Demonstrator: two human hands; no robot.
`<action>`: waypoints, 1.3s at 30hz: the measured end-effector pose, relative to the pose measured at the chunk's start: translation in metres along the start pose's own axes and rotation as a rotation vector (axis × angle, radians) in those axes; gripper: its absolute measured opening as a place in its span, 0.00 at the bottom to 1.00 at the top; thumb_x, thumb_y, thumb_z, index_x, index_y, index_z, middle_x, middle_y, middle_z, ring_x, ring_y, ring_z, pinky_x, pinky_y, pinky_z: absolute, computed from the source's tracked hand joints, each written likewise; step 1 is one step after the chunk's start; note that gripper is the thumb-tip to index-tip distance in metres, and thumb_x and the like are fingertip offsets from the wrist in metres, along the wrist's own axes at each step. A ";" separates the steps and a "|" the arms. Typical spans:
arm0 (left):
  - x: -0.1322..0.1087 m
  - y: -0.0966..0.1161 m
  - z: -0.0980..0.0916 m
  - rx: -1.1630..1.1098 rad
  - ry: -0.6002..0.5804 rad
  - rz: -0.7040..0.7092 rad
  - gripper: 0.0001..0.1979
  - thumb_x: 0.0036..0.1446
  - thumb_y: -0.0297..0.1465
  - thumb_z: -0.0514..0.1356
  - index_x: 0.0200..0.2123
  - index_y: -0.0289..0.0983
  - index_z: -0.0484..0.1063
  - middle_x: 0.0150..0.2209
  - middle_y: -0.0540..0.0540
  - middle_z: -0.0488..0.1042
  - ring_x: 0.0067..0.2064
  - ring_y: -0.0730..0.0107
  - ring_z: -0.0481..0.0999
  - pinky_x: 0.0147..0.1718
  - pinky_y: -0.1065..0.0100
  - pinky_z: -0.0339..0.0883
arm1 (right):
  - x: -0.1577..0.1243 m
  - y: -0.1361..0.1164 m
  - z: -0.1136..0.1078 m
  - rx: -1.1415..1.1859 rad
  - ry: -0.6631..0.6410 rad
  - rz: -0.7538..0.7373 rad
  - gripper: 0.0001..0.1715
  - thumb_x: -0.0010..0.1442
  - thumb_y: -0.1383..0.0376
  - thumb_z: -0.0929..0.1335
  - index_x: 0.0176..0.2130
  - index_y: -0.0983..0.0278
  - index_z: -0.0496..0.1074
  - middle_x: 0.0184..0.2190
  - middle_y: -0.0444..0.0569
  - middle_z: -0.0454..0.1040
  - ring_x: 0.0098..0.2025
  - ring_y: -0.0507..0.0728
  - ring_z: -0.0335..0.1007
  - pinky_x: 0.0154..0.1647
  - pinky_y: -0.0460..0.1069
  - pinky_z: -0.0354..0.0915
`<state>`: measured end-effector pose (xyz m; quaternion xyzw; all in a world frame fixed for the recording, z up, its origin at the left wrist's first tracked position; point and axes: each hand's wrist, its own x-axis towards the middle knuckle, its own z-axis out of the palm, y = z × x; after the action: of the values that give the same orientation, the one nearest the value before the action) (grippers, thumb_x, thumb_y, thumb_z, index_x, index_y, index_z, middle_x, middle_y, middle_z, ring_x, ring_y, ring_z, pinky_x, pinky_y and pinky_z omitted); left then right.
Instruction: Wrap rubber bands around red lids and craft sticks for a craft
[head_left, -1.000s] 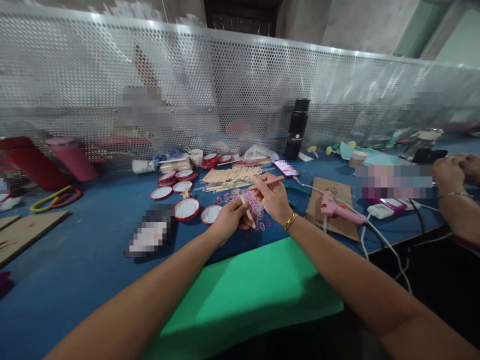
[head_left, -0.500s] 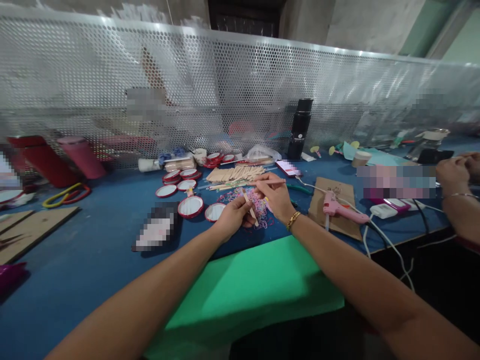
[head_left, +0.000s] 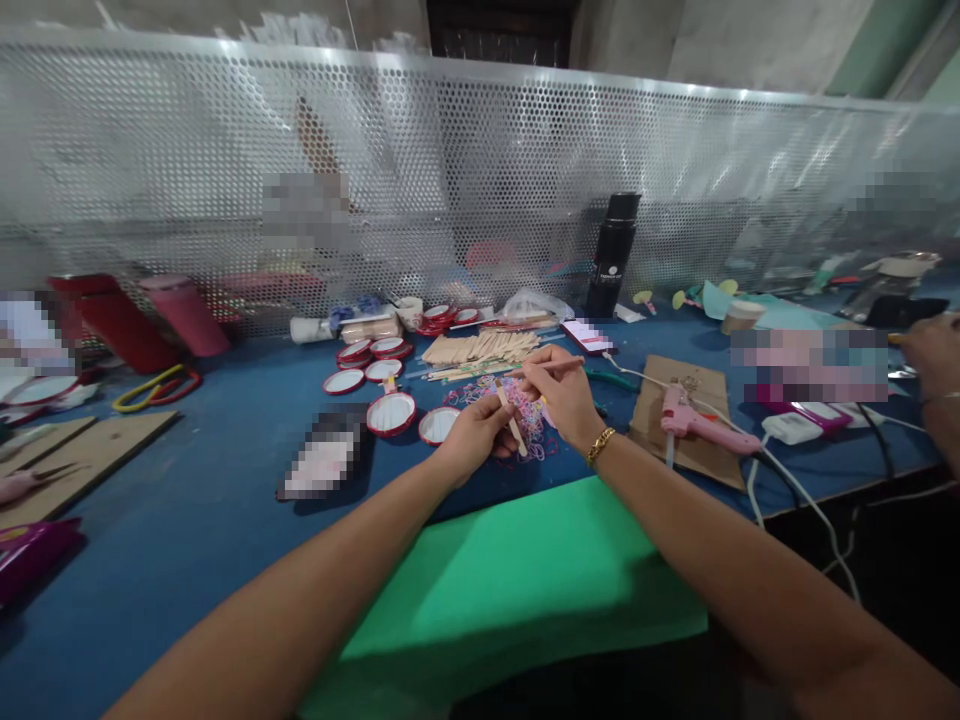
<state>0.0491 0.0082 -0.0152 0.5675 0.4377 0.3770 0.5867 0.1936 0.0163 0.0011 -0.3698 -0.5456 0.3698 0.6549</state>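
My left hand (head_left: 480,432) is closed on a flat wooden craft stick (head_left: 517,436), its lower end showing past the fingers. Just to the right, my right hand (head_left: 564,395) pinches a slim pencil-like tool (head_left: 561,363), held slantwise with its tip toward the left; whether it is a pencil or a brush I cannot tell. Below and behind both hands spreads a heap of small coloured rubber bands (head_left: 536,440). A pile of wooden sticks (head_left: 476,348) lies behind the hands. To the left of my left hand are red-rimmed round lids (head_left: 391,413).
A pink glue gun (head_left: 705,425) rests on cardboard (head_left: 646,428) to the right, cables trailing off the edge. A black bottle (head_left: 615,258) stands before the perforated metal screen (head_left: 502,180). Green material (head_left: 517,570) lies under my forearms. Another person's hand (head_left: 934,355) is at far right.
The view has turned slightly left, so everything sits farther right. Both my hands keep their grips with little visible movement. The other person's hand has shifted right.
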 end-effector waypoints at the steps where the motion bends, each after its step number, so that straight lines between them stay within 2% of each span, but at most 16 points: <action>1: 0.000 0.000 0.000 0.001 -0.002 0.000 0.13 0.55 0.41 0.64 0.29 0.38 0.68 0.18 0.55 0.72 0.16 0.78 0.70 0.16 0.79 0.65 | 0.000 0.000 0.000 -0.015 0.006 -0.009 0.10 0.54 0.59 0.69 0.30 0.62 0.66 0.21 0.41 0.73 0.22 0.50 0.68 0.24 0.45 0.64; 6: 0.002 -0.001 -0.001 0.007 -0.011 0.001 0.14 0.55 0.41 0.64 0.28 0.38 0.68 0.17 0.54 0.72 0.16 0.78 0.70 0.16 0.78 0.65 | 0.001 0.004 -0.001 -0.092 0.011 -0.054 0.10 0.56 0.60 0.69 0.28 0.62 0.66 0.21 0.42 0.73 0.22 0.51 0.69 0.24 0.46 0.64; 11: 0.002 0.000 -0.002 0.012 -0.020 0.005 0.14 0.54 0.41 0.64 0.29 0.37 0.69 0.18 0.53 0.73 0.17 0.78 0.71 0.16 0.79 0.65 | 0.002 0.008 -0.002 -0.052 0.008 -0.045 0.09 0.57 0.59 0.69 0.31 0.62 0.68 0.22 0.43 0.74 0.22 0.51 0.69 0.22 0.45 0.64; 19: 0.001 0.001 -0.002 0.001 -0.021 0.003 0.15 0.53 0.43 0.64 0.29 0.38 0.69 0.18 0.53 0.73 0.18 0.77 0.71 0.16 0.79 0.64 | 0.001 0.003 -0.001 -0.101 -0.023 -0.044 0.09 0.57 0.59 0.69 0.30 0.62 0.71 0.28 0.45 0.77 0.26 0.52 0.71 0.26 0.46 0.66; 26: 0.000 0.001 -0.001 0.007 -0.010 0.003 0.15 0.53 0.43 0.65 0.29 0.37 0.69 0.19 0.52 0.73 0.18 0.77 0.72 0.17 0.78 0.66 | -0.001 0.001 -0.002 -0.123 -0.013 -0.050 0.05 0.57 0.62 0.68 0.31 0.61 0.69 0.24 0.44 0.75 0.25 0.52 0.71 0.26 0.46 0.66; 31: 0.000 0.001 -0.001 -0.006 -0.010 0.008 0.14 0.53 0.42 0.65 0.31 0.37 0.69 0.19 0.52 0.74 0.19 0.76 0.72 0.17 0.78 0.65 | -0.001 0.000 -0.001 -0.164 -0.026 -0.078 0.06 0.57 0.62 0.68 0.29 0.62 0.69 0.27 0.45 0.75 0.26 0.52 0.71 0.26 0.47 0.65; 39: 0.003 0.001 -0.003 0.001 -0.024 0.011 0.16 0.53 0.44 0.64 0.28 0.37 0.71 0.19 0.52 0.74 0.18 0.77 0.72 0.16 0.78 0.65 | 0.000 0.001 -0.001 -0.152 -0.001 -0.091 0.07 0.59 0.62 0.67 0.30 0.61 0.67 0.24 0.43 0.73 0.29 0.54 0.75 0.28 0.47 0.67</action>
<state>0.0477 0.0118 -0.0149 0.5747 0.4278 0.3733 0.5894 0.1949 0.0165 0.0001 -0.3930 -0.5887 0.2972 0.6408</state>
